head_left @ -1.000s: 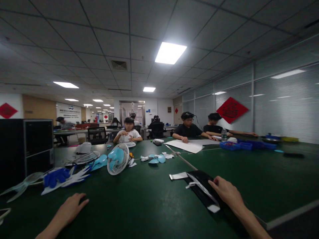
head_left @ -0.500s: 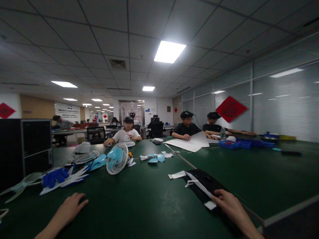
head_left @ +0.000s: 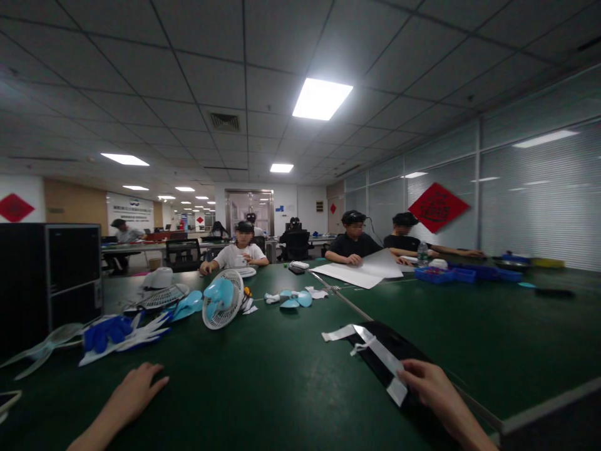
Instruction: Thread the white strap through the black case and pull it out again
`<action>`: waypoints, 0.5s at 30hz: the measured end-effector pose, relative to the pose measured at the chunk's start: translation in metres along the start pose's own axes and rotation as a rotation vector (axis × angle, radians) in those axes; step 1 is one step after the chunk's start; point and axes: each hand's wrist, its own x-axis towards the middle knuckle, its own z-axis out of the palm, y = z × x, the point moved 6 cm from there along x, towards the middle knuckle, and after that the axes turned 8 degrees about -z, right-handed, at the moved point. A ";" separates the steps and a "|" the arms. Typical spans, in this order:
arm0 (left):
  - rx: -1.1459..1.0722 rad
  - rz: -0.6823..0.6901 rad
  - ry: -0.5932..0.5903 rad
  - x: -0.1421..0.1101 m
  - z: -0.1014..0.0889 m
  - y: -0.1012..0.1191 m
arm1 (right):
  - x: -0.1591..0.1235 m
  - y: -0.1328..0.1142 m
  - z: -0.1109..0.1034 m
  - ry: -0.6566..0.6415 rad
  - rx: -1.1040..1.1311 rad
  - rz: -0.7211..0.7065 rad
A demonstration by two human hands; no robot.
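On the near left, my left hand [head_left: 136, 393] rests on the green table [head_left: 263, 376], fingers loosely stretched and holding nothing. To the right, my right hand [head_left: 429, 385] pinches the near end of a shiny white strip [head_left: 382, 354] between thumb and fingers. The strip lies along the edge of a flat black sheet-like item [head_left: 399, 341], whose exact kind I cannot make out. A short white band [head_left: 339, 333] sticks out from its far corner. Part of the black item is hidden behind my right hand.
Blue-and-white gloves [head_left: 110, 335], a white fan cage with blue blades [head_left: 223, 299] and a loose blue fan blade [head_left: 295, 299] lie ahead. A black computer case [head_left: 70, 269] stands left. Across the table, a person [head_left: 354, 241] handles a large white sheet [head_left: 364, 268]. Blue trays [head_left: 434, 274] sit right.
The white strip has turned in my right hand's pinch and shows more of its broad face. My left hand stays on the table. The whole view has shifted slightly.
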 end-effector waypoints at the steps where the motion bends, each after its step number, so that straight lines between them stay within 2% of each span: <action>1: 0.002 -0.002 -0.006 -0.001 -0.001 0.001 | -0.002 -0.009 0.000 0.002 -0.004 -0.038; 5: 0.007 -0.013 -0.023 0.000 0.001 -0.001 | -0.001 -0.048 -0.003 0.082 -0.055 -0.235; 9: 0.011 -0.011 -0.029 0.001 0.002 -0.001 | 0.018 -0.084 0.001 0.199 -0.191 -0.361; 12: 0.006 -0.017 -0.021 -0.004 -0.003 0.004 | 0.047 -0.105 0.016 0.241 -0.418 -0.431; 15: -0.007 -0.020 -0.033 -0.011 -0.008 0.012 | 0.080 -0.113 0.042 0.222 -0.680 -0.461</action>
